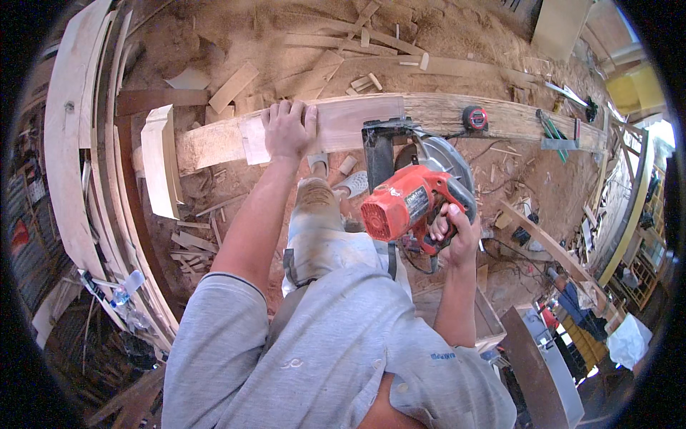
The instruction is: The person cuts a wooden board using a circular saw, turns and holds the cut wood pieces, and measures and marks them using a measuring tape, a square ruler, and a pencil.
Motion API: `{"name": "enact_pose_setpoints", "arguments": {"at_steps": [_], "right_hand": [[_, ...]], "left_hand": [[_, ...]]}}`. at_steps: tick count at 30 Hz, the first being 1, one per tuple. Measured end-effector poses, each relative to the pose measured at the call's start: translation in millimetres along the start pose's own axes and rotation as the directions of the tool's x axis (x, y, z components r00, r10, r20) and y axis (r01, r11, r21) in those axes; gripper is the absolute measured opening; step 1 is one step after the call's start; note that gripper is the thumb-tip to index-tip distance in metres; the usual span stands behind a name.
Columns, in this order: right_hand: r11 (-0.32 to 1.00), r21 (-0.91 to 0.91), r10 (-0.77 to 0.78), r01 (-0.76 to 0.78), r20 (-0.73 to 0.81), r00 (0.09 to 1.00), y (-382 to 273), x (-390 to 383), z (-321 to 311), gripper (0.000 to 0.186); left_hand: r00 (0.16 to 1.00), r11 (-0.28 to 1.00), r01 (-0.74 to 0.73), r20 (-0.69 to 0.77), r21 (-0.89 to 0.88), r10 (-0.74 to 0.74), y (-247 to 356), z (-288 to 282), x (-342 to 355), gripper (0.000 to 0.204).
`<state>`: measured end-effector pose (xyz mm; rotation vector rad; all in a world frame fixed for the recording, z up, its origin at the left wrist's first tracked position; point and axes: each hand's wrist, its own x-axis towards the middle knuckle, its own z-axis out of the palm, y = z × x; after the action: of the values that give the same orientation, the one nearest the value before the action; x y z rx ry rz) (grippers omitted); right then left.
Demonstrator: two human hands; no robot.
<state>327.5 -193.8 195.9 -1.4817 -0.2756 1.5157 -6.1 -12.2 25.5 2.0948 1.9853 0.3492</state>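
In the head view, the left hand (289, 130) lies at the upper centre of the frame, spread palm down with its fingers over the far part of a smooth, pale pinkish wooden plank (350, 118); it presses on the plank without gripping around it. That plank rests on a long, rough, yellowish-brown timber beam (518, 125), which serves as the worktop and runs across the upper half of the frame.

Right of centre, the right hand (454, 232) is clenched around the handle of a red and black circular saw with a grey blade guard (411, 204). The saw's dark base is at the plank's right portion; whether the blade touches the wood is hidden.

On the beam at the upper right sits a red and black tape measure (474, 119); farther right are a flat grey metal piece (559, 144) and thin green sticks (550, 130). Toward the left, a pale, angular wooden block (161, 164) stands across the beam's end. Long, light-coloured boards (71, 136) are stacked along the left edge. Wooden offcuts (234, 86) lie scattered over the brown, sawdust-covered ground (250, 36) at the top. A clear plastic bottle (123, 300) is at the lower left, and a crumpled white bag (629, 342) at the lower right.
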Motion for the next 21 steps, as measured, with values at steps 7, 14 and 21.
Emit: {"name": "enact_pose_setpoints", "arguments": {"at_steps": [7,14,21], "right_hand": [[1.000,0.017,-0.002,0.002,0.016,1.000,-1.7,-0.3,3.7,0.025],[1.000,0.007,0.001,-0.001,0.025,1.000,-2.4,-1.1,5.5,0.026],[1.000,0.005,-0.018,0.018,0.003,1.000,-0.7,0.3,6.6,0.026]], "left_hand": [[1.000,1.000,-0.013,-0.018,-0.002,0.013,-1.3,1.9,-1.5,0.035],[0.999,1.000,-0.025,-0.032,0.011,0.026,0.4,-0.1,-2.2,0.034],[0.998,0.999,-0.032,-0.052,0.007,0.032,-0.3,1.2,-1.6,0.033]]}}
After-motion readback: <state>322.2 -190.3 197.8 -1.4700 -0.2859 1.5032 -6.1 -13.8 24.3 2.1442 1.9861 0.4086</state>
